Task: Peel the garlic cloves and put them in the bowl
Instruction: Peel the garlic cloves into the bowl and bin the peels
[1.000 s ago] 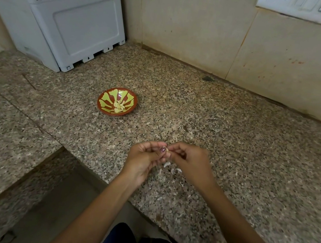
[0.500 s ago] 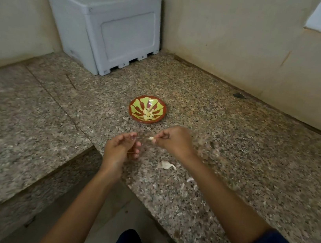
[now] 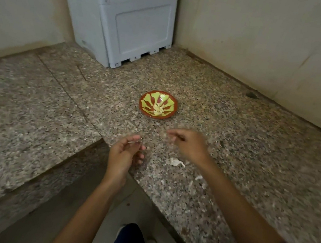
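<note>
I read this as the carry step: beyond my fingers the tabletop (image 3: 226,130) lies bare up to the bowl (image 3: 172,110); its near edge drops away under my left hand (image 3: 124,155), fingers loosely curled. My right hand (image 3: 188,143), blurred, seems to pinch a clove; next, release over the bowl

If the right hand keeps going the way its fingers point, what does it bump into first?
Probably nothing soon. The right hand points leftward, passing in front of the bowl and beyond the left hand, over bare counter. It is blurred and depth is unclear, so that is only a guess.
</note>
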